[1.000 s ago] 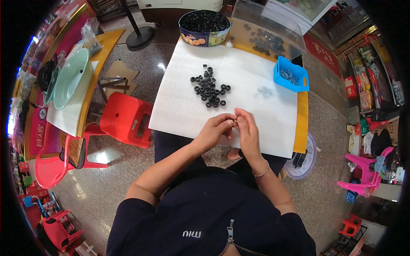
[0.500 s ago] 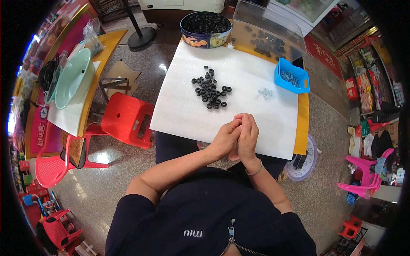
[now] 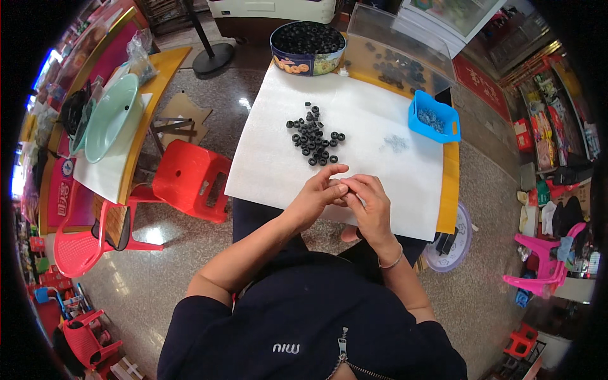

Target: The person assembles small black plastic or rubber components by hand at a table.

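Your L hand (image 3: 316, 196) and R hand (image 3: 370, 206) meet over the near edge of the white sheet (image 3: 411, 190), approx mid-width, fingertips together
L grip: thumb and fingers bent in toward the R hand, one finger reaching out to the right; R grip: fingers curled, thumb bent in to meet the L
Can't tell if either grip has smth pinched btwn the tips, too small & hidden by your fingers
You have a thin bracelet (image 3: 392, 257) on the R wrist
Just far-left of your fingers, a loose pile of black ring-like pcs (image 3: 306, 151) lies on the sheet, mostly bunched, w/ a few apart at its edges
To the right of the pile, a thin scatter of tiny pale bits (image 3: 397, 144) lies on the sheet, well apart from the black pcs
At the far right corner you have a blue basket (image 3: 432, 130) w/ more small bits inside
At the far edge, an oval tin (image 3: 305, 66) full of black pcs; right of it, a clear box (image 3: 380, 31) w/ dark pcs (image 3: 402, 69) showing thru
Yellow worktop (image 3: 449, 190) shows under the sheet on the right
On your left, a red stool (image 3: 180, 171) stands near the worktop, and a pale green basin (image 3: 114, 123) rests tilted farther left
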A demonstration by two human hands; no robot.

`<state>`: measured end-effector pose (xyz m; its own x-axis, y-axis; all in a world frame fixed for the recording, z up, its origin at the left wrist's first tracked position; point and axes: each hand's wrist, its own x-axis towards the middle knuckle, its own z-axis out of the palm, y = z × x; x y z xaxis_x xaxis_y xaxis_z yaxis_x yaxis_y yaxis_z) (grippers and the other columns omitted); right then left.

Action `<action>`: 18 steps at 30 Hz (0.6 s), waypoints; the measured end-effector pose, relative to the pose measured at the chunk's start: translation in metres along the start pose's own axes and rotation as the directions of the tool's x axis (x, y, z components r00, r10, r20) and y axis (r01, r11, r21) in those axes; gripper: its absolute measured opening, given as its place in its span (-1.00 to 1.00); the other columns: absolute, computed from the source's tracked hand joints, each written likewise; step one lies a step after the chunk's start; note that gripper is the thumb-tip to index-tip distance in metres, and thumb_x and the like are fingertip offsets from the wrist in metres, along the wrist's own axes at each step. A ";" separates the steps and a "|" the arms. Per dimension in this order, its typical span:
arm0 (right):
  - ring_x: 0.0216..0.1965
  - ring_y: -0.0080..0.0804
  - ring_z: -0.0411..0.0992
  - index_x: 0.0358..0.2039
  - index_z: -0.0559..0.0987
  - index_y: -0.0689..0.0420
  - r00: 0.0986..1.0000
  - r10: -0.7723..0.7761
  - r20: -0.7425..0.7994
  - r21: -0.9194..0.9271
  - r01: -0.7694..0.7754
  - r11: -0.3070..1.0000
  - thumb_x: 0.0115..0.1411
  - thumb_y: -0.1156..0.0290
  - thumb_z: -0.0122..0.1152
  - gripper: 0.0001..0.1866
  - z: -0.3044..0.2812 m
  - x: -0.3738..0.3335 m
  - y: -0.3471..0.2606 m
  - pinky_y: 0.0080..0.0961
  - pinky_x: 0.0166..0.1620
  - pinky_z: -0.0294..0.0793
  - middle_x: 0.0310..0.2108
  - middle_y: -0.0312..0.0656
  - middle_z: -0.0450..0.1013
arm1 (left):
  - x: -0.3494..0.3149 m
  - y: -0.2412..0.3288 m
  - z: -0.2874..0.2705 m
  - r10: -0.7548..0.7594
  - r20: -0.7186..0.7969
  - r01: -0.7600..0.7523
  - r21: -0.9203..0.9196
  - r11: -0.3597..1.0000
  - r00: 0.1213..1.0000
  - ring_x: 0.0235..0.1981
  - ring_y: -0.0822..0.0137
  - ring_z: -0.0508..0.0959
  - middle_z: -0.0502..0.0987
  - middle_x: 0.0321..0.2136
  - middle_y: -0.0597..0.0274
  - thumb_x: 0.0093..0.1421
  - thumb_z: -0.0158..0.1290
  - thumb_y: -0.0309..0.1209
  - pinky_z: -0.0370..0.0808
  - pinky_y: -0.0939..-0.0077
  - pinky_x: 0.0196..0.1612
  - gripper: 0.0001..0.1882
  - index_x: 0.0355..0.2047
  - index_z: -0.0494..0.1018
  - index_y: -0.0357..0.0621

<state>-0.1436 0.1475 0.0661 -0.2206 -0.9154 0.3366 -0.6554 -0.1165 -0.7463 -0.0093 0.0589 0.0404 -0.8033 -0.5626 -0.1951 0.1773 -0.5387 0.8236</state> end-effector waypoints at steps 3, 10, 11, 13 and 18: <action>-0.25 -0.26 0.41 -0.24 0.59 0.18 0.997 -0.071 0.005 -0.047 0.071 0.996 0.01 0.58 0.17 -0.76 -0.004 0.002 -0.001 -0.42 -0.21 0.44 -0.29 -0.18 0.46 | -0.004 0.005 0.000 -0.037 0.024 0.035 0.051 0.998 0.999 -0.26 0.47 0.49 0.48 -0.27 0.23 0.26 0.00 -0.37 0.44 0.58 -0.13 -0.56 0.10 0.23 -0.27; -0.33 -0.29 0.42 -0.31 0.59 0.22 0.984 -0.152 -0.089 -0.061 0.147 0.987 -0.01 0.60 0.18 -0.80 -0.005 0.002 -0.006 -0.44 -0.28 0.45 -0.38 -0.21 0.47 | -0.004 0.001 0.006 0.007 0.065 -0.009 0.024 1.000 0.998 -0.29 0.48 0.47 0.47 -0.26 0.25 0.27 -0.01 -0.33 0.45 0.58 -0.15 -0.60 0.05 0.29 -0.29; -0.33 -0.29 0.41 -0.31 0.59 0.22 0.982 -0.165 -0.092 -0.067 0.159 0.985 -0.02 0.61 0.19 -0.80 -0.005 0.002 -0.006 -0.44 -0.29 0.44 -0.37 -0.21 0.47 | -0.005 0.002 0.006 0.009 0.065 -0.010 0.025 1.000 0.998 -0.29 0.48 0.47 0.47 -0.26 0.25 0.27 -0.01 -0.33 0.45 0.58 -0.15 -0.60 0.05 0.29 -0.29; -0.33 -0.30 0.41 -0.31 0.59 0.22 0.979 -0.177 -0.096 -0.072 0.171 0.983 -0.03 0.62 0.19 -0.79 -0.005 0.001 -0.007 -0.43 -0.29 0.44 -0.37 -0.22 0.47 | -0.005 0.003 0.007 0.019 0.076 -0.020 0.010 1.000 0.997 -0.29 0.49 0.47 0.47 -0.25 0.25 0.27 0.00 -0.31 0.45 0.58 -0.15 -0.59 0.04 0.30 -0.31; -0.32 -0.29 0.39 -0.30 0.58 0.23 0.976 -0.168 -0.137 -0.070 0.160 0.985 -0.03 0.65 0.20 -0.78 -0.002 0.001 -0.009 -0.44 -0.29 0.43 -0.35 -0.22 0.46 | -0.003 0.004 0.008 0.020 0.054 -0.018 -0.029 0.999 0.998 -0.30 0.50 0.47 0.48 -0.27 0.25 0.26 0.02 -0.33 0.46 0.60 -0.17 -0.59 0.03 0.32 -0.34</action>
<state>-0.1394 0.1481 0.0748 -0.2041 -0.8211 0.5330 -0.7311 -0.2343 -0.6408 -0.0110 0.0635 0.0482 -0.8290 -0.5388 -0.1498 0.2087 -0.5465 0.8110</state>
